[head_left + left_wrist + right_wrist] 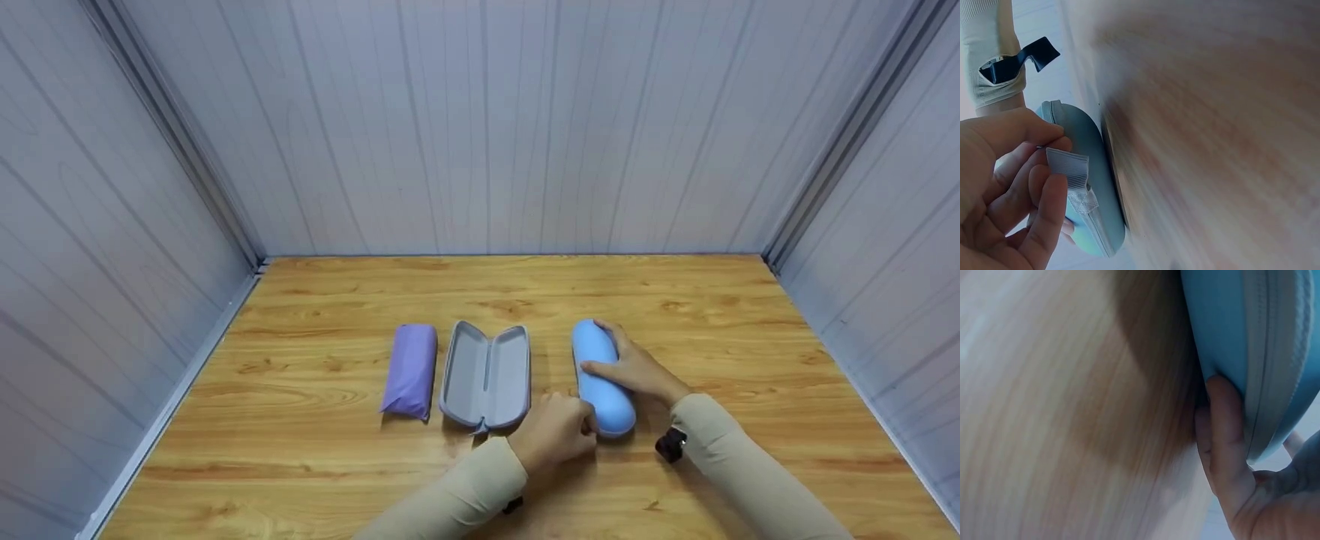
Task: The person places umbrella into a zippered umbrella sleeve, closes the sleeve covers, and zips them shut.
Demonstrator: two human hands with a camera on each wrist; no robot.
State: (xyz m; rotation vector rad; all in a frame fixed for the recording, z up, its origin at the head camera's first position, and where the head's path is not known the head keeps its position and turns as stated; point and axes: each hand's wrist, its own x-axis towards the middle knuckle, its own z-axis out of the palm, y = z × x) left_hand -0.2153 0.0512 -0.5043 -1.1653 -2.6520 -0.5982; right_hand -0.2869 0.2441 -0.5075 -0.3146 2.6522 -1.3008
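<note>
A light blue zippered glasses case lies closed on the table, right of centre. My right hand grips it from the right, thumb across the top; in the right wrist view its fingers press the side beside the zipper seam. At the near end, my left hand has thumb and index finger pinched together. The left wrist view shows a small dark bit, apparently the zipper pull, at those fingertips. A grey ribbed fabric tab sticks out from the case end, by the other fingers.
An open grey glasses case lies left of the blue one, its two halves spread flat. Farther left is a purple wrapped packet. Pale panel walls enclose the back and sides of the wooden table.
</note>
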